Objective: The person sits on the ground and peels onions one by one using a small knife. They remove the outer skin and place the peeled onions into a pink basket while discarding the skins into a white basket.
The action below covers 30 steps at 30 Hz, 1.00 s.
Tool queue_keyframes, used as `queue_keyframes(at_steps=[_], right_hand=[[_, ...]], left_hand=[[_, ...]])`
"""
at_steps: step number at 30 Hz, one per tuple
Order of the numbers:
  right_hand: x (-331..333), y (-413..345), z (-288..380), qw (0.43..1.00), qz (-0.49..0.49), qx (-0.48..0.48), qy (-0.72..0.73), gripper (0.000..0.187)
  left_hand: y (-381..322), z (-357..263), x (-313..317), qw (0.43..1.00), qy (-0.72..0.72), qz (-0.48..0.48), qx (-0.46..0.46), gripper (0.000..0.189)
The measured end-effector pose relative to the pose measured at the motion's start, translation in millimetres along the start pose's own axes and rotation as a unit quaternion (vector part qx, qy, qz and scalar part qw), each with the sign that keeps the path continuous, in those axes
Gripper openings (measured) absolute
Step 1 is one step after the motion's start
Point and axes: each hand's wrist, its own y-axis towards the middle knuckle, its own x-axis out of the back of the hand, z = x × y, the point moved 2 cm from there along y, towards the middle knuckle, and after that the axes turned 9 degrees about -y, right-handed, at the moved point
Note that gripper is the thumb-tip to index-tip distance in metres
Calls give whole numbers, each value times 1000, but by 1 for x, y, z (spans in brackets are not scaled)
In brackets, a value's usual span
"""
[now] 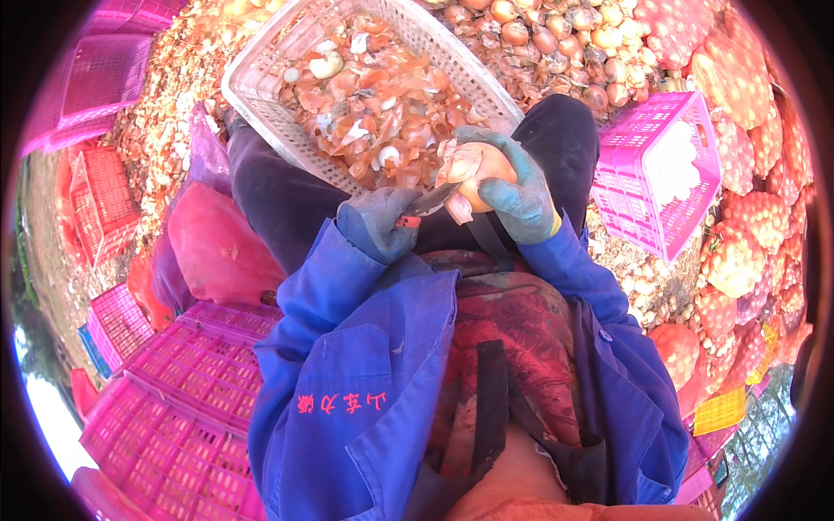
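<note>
My left hand [384, 221], in a grey-blue work glove, is closed around a knife [432, 200] whose handle shows orange-red. The blade points to the right and meets the loose skin of an onion [485, 170]. My right hand [524, 185], in a light blue glove with a yellow cuff edge, grips that onion from the right side. Papery skin hangs off the onion's left and lower parts. Just beyond both hands, a white plastic basket [260, 107] tilts between my knees, holding brown onion skins [391, 98] and a few pale onion pieces.
A pink crate [625, 189] with peeled white onions [674, 163] stands at the right. Unpeeled onions [554, 36] lie at the upper right, near filled red net bags [736, 71]. Pink crates [176, 417] are at the lower left, below a red mesh bag [218, 244]. Loose skins cover the ground.
</note>
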Motion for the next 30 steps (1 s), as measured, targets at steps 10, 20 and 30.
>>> queue_keyframes(at_steps=[10,20,30], right_hand=[[-7,-3,1,1000,-3,-28,6,75],[-20,1,0,995,-50,6,-84,64],[-4,6,-8,994,-60,4,92,51]], left_hand=[[8,26,-13,998,14,-39,36,31],[35,-24,3,973,-181,-102,102,22],[-10,-3,22,997,73,9,32,49]])
